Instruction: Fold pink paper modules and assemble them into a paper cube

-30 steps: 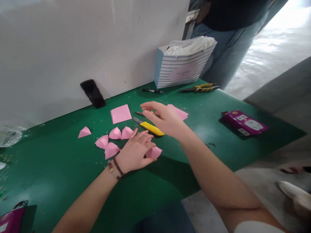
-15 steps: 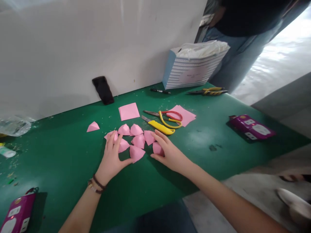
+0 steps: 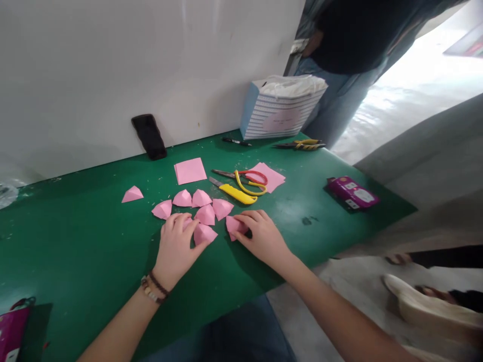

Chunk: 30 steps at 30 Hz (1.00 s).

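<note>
Several small folded pink paper pieces, each with a raised peak, stand grouped on the green table. My left hand (image 3: 177, 249), fingers spread and bent, arches over a folded paper piece (image 3: 187, 221) that it partly hides. Its thumb touches the front folded paper piece (image 3: 204, 235). To the right, my right hand (image 3: 264, 236) pinches another folded paper piece (image 3: 234, 226) between thumb and fingers, slightly apart from the group. One more folded paper piece (image 3: 133, 194) sits alone at the left.
Behind the group lie a yellow cutter knife (image 3: 237, 194), scissors (image 3: 251, 182) and flat pink paper sheets (image 3: 190, 171). Farther back are a phone (image 3: 149, 137), a pen (image 3: 236, 142), a paper bag (image 3: 283, 110) and pliers (image 3: 300, 145). Purple power strips (image 3: 352, 192) lie at both sides. A person stands behind.
My left hand has shifted down off the leftmost piece, which now shows fully. My right fingers have closed in on the right piece, leaving the neighbouring one. The view has turned slightly right.
</note>
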Motion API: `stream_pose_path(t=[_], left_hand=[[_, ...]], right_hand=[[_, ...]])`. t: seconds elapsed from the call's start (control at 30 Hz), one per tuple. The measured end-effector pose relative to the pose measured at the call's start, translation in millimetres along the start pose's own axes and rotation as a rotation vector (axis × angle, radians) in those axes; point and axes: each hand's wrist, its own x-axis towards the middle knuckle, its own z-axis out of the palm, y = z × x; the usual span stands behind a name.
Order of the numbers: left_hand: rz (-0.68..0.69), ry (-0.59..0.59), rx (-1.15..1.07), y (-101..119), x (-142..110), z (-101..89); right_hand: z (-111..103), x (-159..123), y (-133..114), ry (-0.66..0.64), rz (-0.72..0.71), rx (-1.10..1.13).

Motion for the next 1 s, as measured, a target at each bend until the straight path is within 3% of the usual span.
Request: stream_pose_path(t=[0.3,0.47,0.57,0.67,0.8,1.0], left_hand=[[0.074,-0.031,0.036,1.8,-5.5,-1.8],[0.107,-0.085,-0.077,4.5,-17.1,-8.6],[0.062,-0.119,-0.141,7.0,-20.7,-8.7],[-0.025,-0.129,-0.125,11.5,-16.8,-5.4],[-0.020,-0.184,-0.080,18.8,-12.6,-0.8],[-0.088,-0.209,-0.350,18.6,-24.5,-4.4]], right_hand=[[-7.9,-8.6,0.7,-0.030,0.037,0.199],[-13.3,-6.0,1.8,-0.064,0.209,0.586],[-16.2,15.2,1.0,-0.106,0.262,0.889],[-18.8,51.4,-5.9,-0.132,0.209,1.065],[-20.6,92.8,-18.1,-0.259,0.121,1.256],[-12.1,97.9,-12.2,-0.251,0.140,1.362]])
